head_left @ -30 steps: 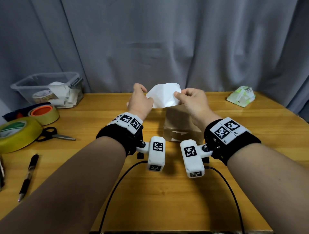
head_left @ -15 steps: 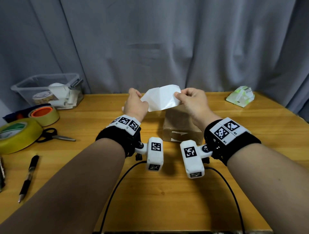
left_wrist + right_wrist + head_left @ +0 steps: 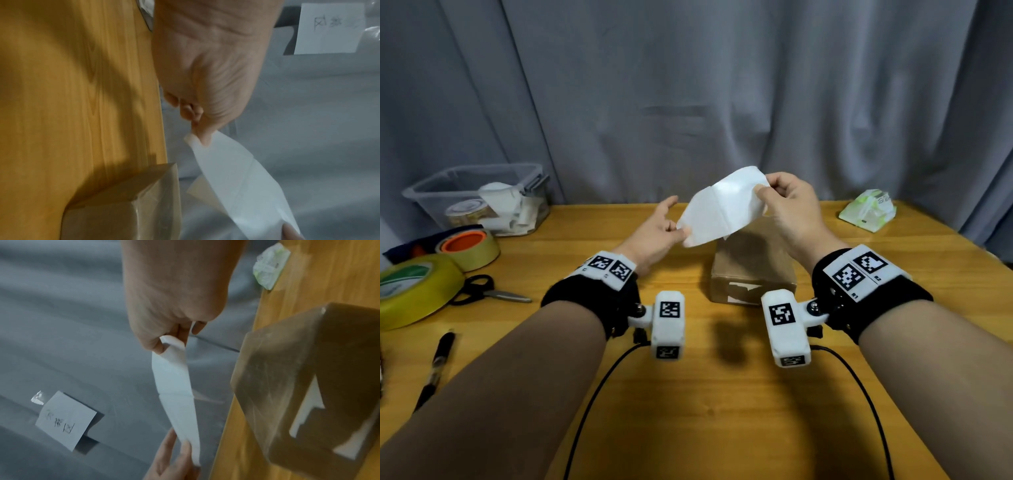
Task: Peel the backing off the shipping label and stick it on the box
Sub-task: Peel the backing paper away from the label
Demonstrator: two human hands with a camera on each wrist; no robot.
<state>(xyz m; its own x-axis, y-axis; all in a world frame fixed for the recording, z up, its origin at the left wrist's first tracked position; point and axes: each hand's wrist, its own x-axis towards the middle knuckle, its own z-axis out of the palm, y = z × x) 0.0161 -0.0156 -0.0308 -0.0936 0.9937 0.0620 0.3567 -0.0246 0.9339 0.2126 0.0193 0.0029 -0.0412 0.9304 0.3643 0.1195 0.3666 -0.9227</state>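
While the shipping label is pinched at opposite corners by the left hand and right hand, it is held above the box; peeling seems underway, and separated layers must next be drawn apart.

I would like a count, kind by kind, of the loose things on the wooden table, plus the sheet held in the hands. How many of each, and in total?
Tape rolls: 2
Scissors: 1
Pens: 1
Clear plastic bins: 1
Cardboard boxes: 1
Green-and-white packets: 1
White label sheets, pinched by the left hand and right hand: 1
Total: 8
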